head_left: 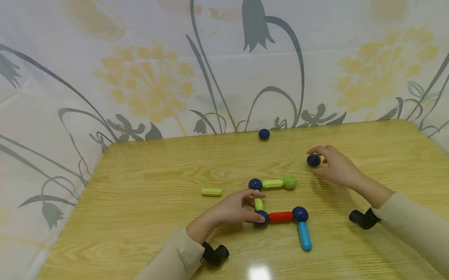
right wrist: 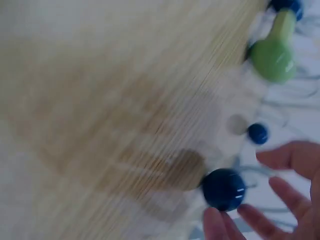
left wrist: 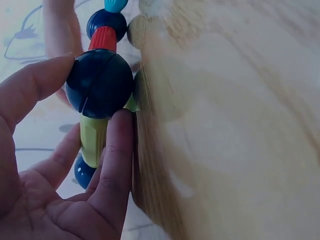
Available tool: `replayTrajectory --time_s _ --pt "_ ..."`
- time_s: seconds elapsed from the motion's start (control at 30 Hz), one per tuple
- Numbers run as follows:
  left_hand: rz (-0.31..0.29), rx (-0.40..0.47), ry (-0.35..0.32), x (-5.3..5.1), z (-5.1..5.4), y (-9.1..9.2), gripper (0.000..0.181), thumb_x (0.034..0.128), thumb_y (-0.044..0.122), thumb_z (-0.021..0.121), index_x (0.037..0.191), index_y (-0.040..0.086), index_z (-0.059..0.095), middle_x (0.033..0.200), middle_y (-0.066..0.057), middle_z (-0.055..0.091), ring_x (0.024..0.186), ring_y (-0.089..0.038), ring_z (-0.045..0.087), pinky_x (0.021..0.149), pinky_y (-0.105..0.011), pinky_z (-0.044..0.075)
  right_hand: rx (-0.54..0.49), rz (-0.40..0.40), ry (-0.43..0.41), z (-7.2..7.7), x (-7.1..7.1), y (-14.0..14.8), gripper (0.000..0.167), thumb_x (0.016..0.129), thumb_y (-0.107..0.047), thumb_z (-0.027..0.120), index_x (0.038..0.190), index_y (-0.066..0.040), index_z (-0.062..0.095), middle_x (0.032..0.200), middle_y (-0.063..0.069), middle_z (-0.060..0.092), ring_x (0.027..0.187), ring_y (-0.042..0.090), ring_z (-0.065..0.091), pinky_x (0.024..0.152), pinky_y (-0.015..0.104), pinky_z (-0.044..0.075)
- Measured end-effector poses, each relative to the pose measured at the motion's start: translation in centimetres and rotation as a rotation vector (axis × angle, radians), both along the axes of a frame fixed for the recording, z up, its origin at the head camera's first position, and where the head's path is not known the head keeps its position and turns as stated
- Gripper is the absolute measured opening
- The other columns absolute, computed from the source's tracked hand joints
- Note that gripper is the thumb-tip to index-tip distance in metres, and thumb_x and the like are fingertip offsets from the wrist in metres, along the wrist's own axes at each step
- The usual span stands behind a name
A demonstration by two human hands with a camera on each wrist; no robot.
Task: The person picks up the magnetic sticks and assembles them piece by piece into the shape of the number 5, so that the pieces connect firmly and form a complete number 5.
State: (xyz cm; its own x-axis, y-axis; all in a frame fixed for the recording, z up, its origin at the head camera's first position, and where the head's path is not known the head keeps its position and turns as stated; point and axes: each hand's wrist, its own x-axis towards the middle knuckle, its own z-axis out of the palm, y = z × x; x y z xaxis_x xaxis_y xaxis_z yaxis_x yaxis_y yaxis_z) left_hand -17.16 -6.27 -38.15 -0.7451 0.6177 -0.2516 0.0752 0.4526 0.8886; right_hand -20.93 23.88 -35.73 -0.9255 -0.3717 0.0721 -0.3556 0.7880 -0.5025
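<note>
My left hand (head_left: 233, 210) pinches a dark blue ball (left wrist: 100, 82) at a corner of a jointed chain, thumb on one side and a finger on the other. From this ball a yellow-green rod (left wrist: 93, 142) leads to another blue ball (head_left: 255, 185), then a second yellow-green rod (head_left: 272, 184) and a green ball (head_left: 290, 182). A red rod (head_left: 280, 217) joins it to a blue ball (head_left: 300, 214) with a light blue rod (head_left: 305, 236). My right hand (head_left: 337, 167) is around a loose dark blue ball (right wrist: 223, 190); a fingertip touches it, the thumb stays apart.
A loose yellow-green rod (head_left: 211, 192) lies left of the chain. Another dark blue ball (head_left: 264, 134) sits at the far edge of the wooden table (head_left: 148, 168). Behind it hangs a flower-patterned cloth (head_left: 226, 88). A black camera (head_left: 215, 254) sticks out below the left wrist.
</note>
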Motion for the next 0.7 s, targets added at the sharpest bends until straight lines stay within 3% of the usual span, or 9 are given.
replayTrajectory --time_s 0.1,0.2,0.3,0.4,0.47,0.57,0.63,0.7 --pt "0.007 -0.002 0.011 0.0 0.1 -0.2 0.053 0.0820 0.016 0.073 0.131 0.012 0.054 0.110 -0.002 0.053 0.100 -0.018 0.050 0.080 -0.032 0.044 0.076 0.018 -0.008 -0.7 -2.2 0.3 0.040 0.081 -0.001 0.061 0.119 0.009 0.054 0.114 0.033 0.049 0.102 0.048 0.049 0.083 0.057 0.042" --pt "0.032 -0.007 0.019 0.0 0.3 -0.4 0.053 0.0826 0.017 0.073 0.131 0.013 0.054 0.116 -0.003 0.053 0.107 -0.020 0.050 0.085 -0.033 0.043 0.101 0.021 -0.039 -1.0 -2.9 0.7 0.036 0.081 -0.004 0.065 0.114 0.008 0.057 0.108 0.029 0.056 0.098 0.045 0.054 0.079 0.054 0.045" --pt "0.050 -0.005 0.026 0.0 0.3 -0.4 0.051 0.0837 0.019 0.072 0.132 0.014 0.054 0.121 -0.005 0.053 0.112 -0.021 0.048 0.090 -0.036 0.042 0.050 0.009 -0.069 -0.7 -1.7 1.0 0.042 0.082 -0.014 0.071 0.116 0.006 0.056 0.099 0.021 0.061 0.084 0.034 0.058 0.070 0.044 0.048" --pt "0.055 -0.002 0.037 -0.3 0.2 -0.4 0.051 0.0844 0.019 0.071 0.132 0.014 0.054 0.123 -0.007 0.052 0.115 -0.023 0.048 0.090 -0.037 0.042 -0.027 0.069 -0.058 -0.2 0.9 0.6 0.045 0.081 -0.021 0.074 0.115 0.003 0.057 0.090 0.009 0.062 0.069 0.016 0.055 0.058 0.032 0.046" --pt "0.053 0.004 0.034 -0.4 0.2 -0.4 0.051 0.0845 0.020 0.071 0.132 0.014 0.053 0.124 -0.007 0.052 0.115 -0.022 0.048 0.088 -0.036 0.043 -0.100 0.179 -0.043 -0.2 2.9 0.1 0.038 0.081 -0.020 0.075 0.112 -0.002 0.060 0.087 0.001 0.062 0.064 0.010 0.053 0.055 0.028 0.044" --pt "0.066 0.011 0.012 -0.6 0.2 -0.5 0.052 0.0844 0.021 0.071 0.133 0.015 0.053 0.124 -0.007 0.051 0.112 -0.023 0.050 0.086 -0.035 0.045 -0.225 0.419 -0.073 -0.6 5.5 -0.6 0.034 0.080 -0.017 0.075 0.111 -0.009 0.063 0.086 -0.005 0.061 0.064 0.007 0.052 0.054 0.025 0.046" --pt "0.073 0.013 -0.001 -0.5 0.2 -0.6 0.053 0.0844 0.021 0.071 0.133 0.015 0.052 0.124 -0.007 0.050 0.112 -0.022 0.050 0.085 -0.035 0.046 -0.286 0.593 -0.124 -1.0 6.8 -1.1 0.033 0.081 -0.016 0.074 0.111 -0.013 0.062 0.096 -0.001 0.062 0.072 0.009 0.056 0.058 0.025 0.048" --pt "0.076 0.017 -0.010 -0.4 0.2 -0.6 0.053 0.0845 0.021 0.071 0.134 0.015 0.051 0.125 -0.007 0.050 0.113 -0.023 0.049 0.085 -0.035 0.046 -0.289 0.717 -0.179 -1.4 7.7 -1.6 0.033 0.082 -0.017 0.073 0.112 -0.017 0.061 0.111 0.005 0.058 0.080 0.010 0.056 0.061 0.024 0.048"
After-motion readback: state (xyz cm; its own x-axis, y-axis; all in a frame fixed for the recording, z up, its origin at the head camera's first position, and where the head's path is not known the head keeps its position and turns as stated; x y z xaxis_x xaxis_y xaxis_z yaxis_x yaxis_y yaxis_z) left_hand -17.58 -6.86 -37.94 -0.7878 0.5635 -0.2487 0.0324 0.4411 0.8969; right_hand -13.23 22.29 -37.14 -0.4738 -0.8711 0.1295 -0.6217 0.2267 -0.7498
